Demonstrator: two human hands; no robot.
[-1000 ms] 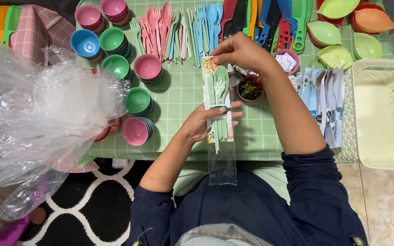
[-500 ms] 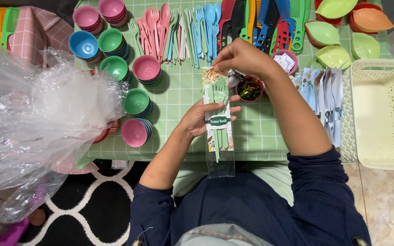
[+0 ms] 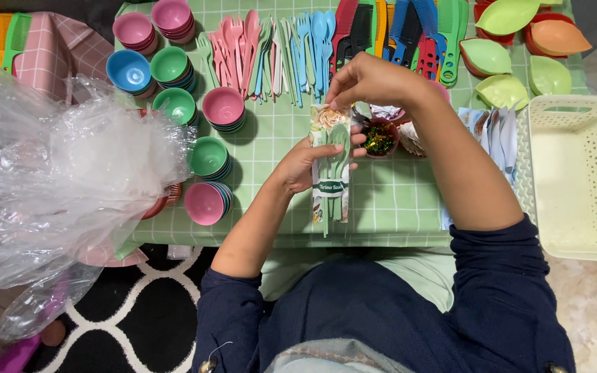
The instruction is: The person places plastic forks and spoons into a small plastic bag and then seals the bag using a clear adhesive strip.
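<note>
My left hand (image 3: 309,163) grips a narrow clear packet (image 3: 331,181) that holds a pale green plastic spoon and fork and a printed card. My right hand (image 3: 374,83) pinches the packet's top end, just above a small dark bowl of green and gold bits (image 3: 380,139). Both hands hover over the green checked table (image 3: 395,200).
Stacks of small pink, green and blue bowls (image 3: 210,157) stand at left. Rows of pastel forks and spoons (image 3: 271,48) and combs (image 3: 409,31) lie at the back. Leaf-shaped dishes (image 3: 506,52) sit at back right, a cream perforated basket (image 3: 578,173) at right, crumpled clear plastic (image 3: 50,186) at left.
The packet's clear lower end no longer hangs past the table's front edge. My right hand has shifted slightly on the packet's top; my left hand still holds its middle.
</note>
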